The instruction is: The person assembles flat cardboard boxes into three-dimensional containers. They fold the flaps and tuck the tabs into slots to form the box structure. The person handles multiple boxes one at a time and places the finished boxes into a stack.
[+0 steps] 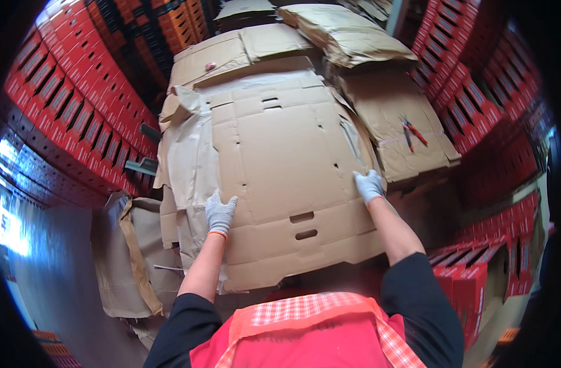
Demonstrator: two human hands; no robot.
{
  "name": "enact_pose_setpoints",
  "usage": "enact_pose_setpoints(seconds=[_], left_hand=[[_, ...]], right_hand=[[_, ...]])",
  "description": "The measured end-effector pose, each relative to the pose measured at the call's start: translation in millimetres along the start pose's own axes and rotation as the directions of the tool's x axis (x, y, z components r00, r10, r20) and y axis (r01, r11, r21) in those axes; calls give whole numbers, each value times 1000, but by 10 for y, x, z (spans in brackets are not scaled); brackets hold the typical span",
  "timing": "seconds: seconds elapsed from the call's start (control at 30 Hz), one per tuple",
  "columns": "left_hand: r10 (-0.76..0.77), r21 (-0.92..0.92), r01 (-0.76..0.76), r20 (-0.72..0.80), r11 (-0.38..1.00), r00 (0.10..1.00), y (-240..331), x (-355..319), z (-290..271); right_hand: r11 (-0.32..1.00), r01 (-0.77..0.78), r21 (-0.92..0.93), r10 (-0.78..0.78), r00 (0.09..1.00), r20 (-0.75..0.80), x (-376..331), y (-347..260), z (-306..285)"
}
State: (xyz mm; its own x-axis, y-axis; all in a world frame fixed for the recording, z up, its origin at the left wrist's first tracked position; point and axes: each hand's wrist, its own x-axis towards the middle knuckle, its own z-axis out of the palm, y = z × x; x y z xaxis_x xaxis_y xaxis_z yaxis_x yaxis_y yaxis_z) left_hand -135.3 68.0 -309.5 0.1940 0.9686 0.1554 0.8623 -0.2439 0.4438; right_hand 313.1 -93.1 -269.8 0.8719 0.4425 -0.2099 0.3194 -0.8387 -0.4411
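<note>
Both gloved hands, left hand (219, 211) and right hand (369, 184), press the flattened cardboard box (286, 165).

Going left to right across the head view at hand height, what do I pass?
Stacked red crates → crumpled brown paper → left hand → flattened cardboard sheet → right hand → red-handled pliers → more red crates.

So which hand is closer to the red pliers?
Right. The right hand rests on the flattened cardboard sheet's right edge, just below the red pliers; the left hand presses the sheet's far left side.
</note>
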Motion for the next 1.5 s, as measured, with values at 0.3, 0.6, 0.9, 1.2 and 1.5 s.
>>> enact_pose_setpoints(seconds=[0.3, 0.6, 0.9, 1.2, 1.5], left_hand=[[-26, -655, 749, 751, 98, 660, -439, 377, -594], [229, 402, -30, -457, 915, 860, 1635, 8, 431], [794, 177, -786, 38, 592, 607, -10, -196, -955], [617, -198, -599, 43, 776, 785, 1032, -36, -1298], [515, -366, -482, 828, 796, 221, 1160, -1009, -1485]], right_hand=[[699, -374, 609, -236, 684, 690, 196, 91, -717], [610, 733, -300, -726, 669, 159, -1077, -918, 827], [224, 940, -257, -972, 197, -128, -57, 79, -927], [108, 953, 282, -980, 151, -132, -531, -527, -807], [212, 875, 435, -567, -252, 784, -1345, -330, -1201]])
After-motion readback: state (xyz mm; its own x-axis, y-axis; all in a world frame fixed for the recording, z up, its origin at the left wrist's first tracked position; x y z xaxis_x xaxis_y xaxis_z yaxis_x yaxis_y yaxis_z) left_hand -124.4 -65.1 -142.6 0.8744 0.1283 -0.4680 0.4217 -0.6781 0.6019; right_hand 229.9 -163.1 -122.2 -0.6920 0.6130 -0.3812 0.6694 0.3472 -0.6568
